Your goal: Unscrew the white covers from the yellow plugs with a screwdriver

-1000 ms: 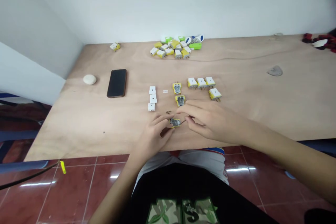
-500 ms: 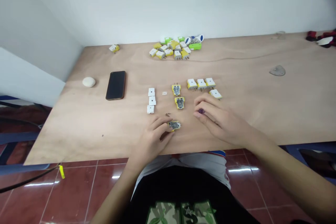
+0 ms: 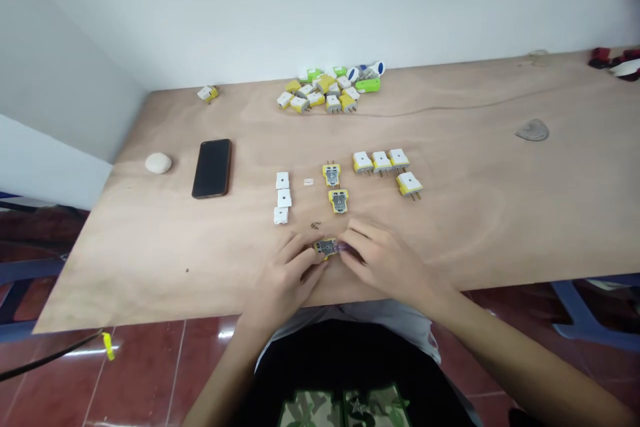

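Observation:
My left hand (image 3: pixel 290 270) pinches an opened yellow plug body (image 3: pixel 325 248) at the table's front, its grey inside facing up. My right hand (image 3: pixel 373 253) has its fingers closed round a small purple tool (image 3: pixel 343 247), whose end meets the right end of that plug body; its tip is too small to make out. Just beyond the hands lie several small screws (image 3: pixel 315 225). Two more opened plug bodies, a near one (image 3: pixel 339 201) and a far one (image 3: pixel 331 174), lie past them. Three white plug covers (image 3: pixel 283 198) form a column to the left.
Several closed white-and-yellow plugs (image 3: pixel 381 161) stand to the right. A pile of plugs (image 3: pixel 320 95) lies by the wall, with another single plug (image 3: pixel 208 94) farther left. A phone (image 3: pixel 212 169), a white oval object (image 3: pixel 159 163) and a flat grey piece (image 3: pixel 533 130) also rest on the table.
My right hand has moved left, bringing the purple tool from beside the closed plugs to the plug body in my left hand. The view has shifted slightly.

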`<state>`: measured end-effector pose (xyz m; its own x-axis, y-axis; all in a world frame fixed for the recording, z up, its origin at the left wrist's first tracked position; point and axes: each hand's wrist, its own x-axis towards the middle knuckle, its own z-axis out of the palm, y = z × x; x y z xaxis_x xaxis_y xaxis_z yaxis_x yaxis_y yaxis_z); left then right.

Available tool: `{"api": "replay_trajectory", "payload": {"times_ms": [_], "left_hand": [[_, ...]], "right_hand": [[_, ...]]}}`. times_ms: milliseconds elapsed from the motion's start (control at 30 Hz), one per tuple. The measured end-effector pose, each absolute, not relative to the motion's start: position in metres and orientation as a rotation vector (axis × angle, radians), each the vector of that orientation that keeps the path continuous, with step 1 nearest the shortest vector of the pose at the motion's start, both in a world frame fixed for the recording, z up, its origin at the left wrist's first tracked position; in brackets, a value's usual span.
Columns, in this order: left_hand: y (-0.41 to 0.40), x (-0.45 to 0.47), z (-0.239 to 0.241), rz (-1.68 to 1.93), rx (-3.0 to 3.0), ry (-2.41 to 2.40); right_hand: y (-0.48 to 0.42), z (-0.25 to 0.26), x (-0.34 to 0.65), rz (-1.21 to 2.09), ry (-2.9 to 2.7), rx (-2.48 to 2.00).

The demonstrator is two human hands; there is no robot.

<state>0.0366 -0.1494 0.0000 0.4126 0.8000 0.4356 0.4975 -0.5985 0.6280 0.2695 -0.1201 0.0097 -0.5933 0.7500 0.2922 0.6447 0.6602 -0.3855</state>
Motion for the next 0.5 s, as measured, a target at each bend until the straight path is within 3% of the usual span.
{"api": "replay_trajectory", "payload": {"times_ms": [233,500], "left_hand": [[-0.154,0.0396,0.0009,1.055,2.292,1.153],[-0.155,0.0368,0.0004,1.07,2.188,1.123]], "right_hand": [[-0.1237,0.0034,0.2675,-0.026,-2.439,-0.947],[-0.1276,0.0038,0.2631,0.007,-2.461,-0.948]]}}
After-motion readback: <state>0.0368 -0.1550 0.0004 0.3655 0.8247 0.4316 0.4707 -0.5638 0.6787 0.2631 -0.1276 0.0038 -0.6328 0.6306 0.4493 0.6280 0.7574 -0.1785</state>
